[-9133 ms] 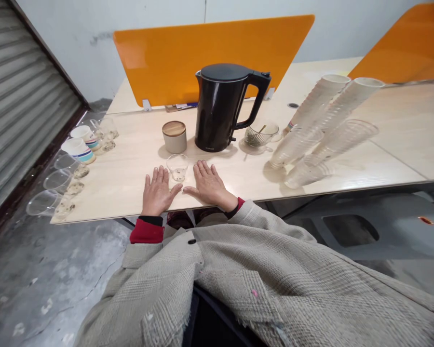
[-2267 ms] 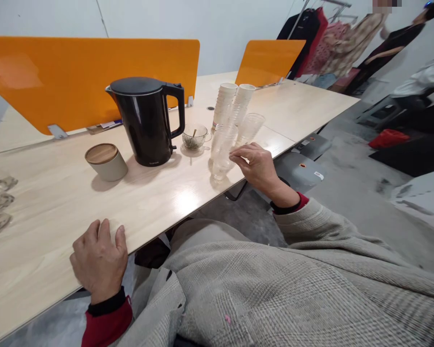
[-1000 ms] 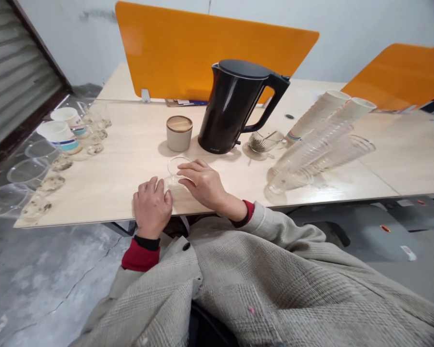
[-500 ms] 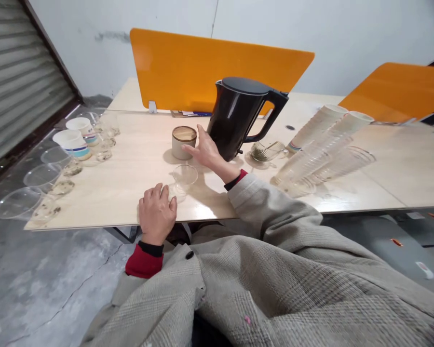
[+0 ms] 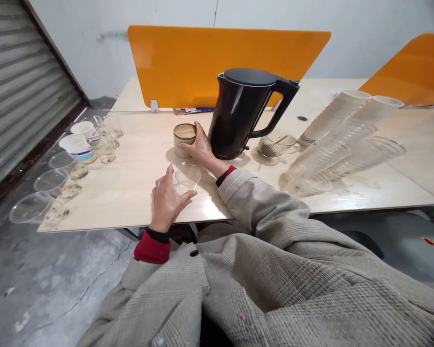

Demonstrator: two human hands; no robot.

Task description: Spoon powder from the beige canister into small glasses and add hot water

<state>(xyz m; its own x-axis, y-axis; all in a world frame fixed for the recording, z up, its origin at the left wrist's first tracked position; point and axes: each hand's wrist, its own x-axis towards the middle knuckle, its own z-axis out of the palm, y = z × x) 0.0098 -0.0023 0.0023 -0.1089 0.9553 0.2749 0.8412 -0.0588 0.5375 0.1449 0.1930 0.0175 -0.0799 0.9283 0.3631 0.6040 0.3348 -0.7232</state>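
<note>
My right hand (image 5: 201, 147) is at the right side of a small grey canister (image 5: 183, 148) with a wooden lid. Its thumb lies across the canister's front and its fingers curve along the right side, gripping it. Close to the front edge, my left hand (image 5: 169, 196) is spread beside a clear cup (image 5: 188, 180), thumb and fingers apart on its near left side. Whether the skin touches the cup, I cannot tell. The cup stands upright on the table. Just right of my right hand stands a black electric kettle (image 5: 238, 115) with its lid down.
Along the left edge stand several clear cups (image 5: 50, 179) with dark bits in them and two paper cups (image 5: 77, 147). A glass dish (image 5: 275, 147) with dried leaves sits right of the kettle. Farther right lie stacked cups (image 5: 332, 140). An orange divider (image 5: 224, 58) stands behind.
My left hand has moved right and opened around the near side of the clear cup. My right hand has closed in on the canister. The view has shifted slightly.
</note>
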